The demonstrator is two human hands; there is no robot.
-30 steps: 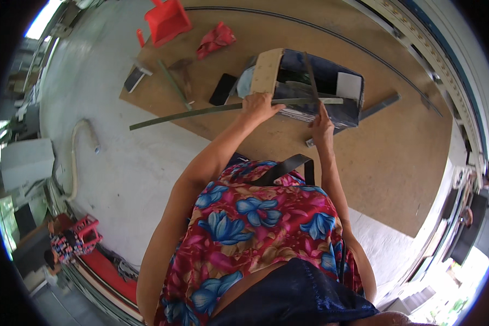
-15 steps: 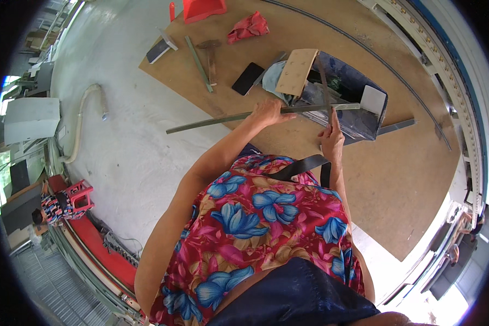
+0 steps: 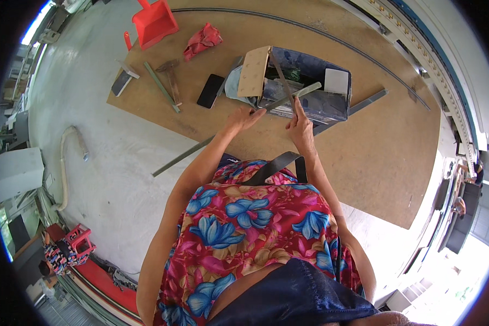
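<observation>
My left hand (image 3: pixel 243 118) is closed around a long, narrow grey-green bar (image 3: pixel 182 157), which slants from the lower left up over the near side of an open box. In my right hand (image 3: pixel 300 127) is a thin brownish strip-shaped tool that looks like a file (image 3: pixel 281 73), with my forefinger stretched along it. The file crosses the bar near its right end; whether they touch is hard to tell. Just beyond both hands stands the dark blue box (image 3: pixel 339 110), its tan cardboard flap (image 3: pixel 251 76) folded out to the left. Grey and pale pieces lie inside.
On the brown board (image 3: pixel 386 163) lie a black phone (image 3: pixel 211 91), a hammer (image 3: pixel 171 81), a short green strip (image 3: pixel 162 87), a crumpled red cloth (image 3: pixel 202 41) and a red dustpan (image 3: pixel 154 24). Behind the box runs a thin dark rod (image 3: pixel 309 27). A grey bar (image 3: pixel 369 101) sticks out beside it.
The bar has tilted, its right end up and its left end down. The file still crosses near that right end. The whole view has shifted, so the tabletop things appear further left.
</observation>
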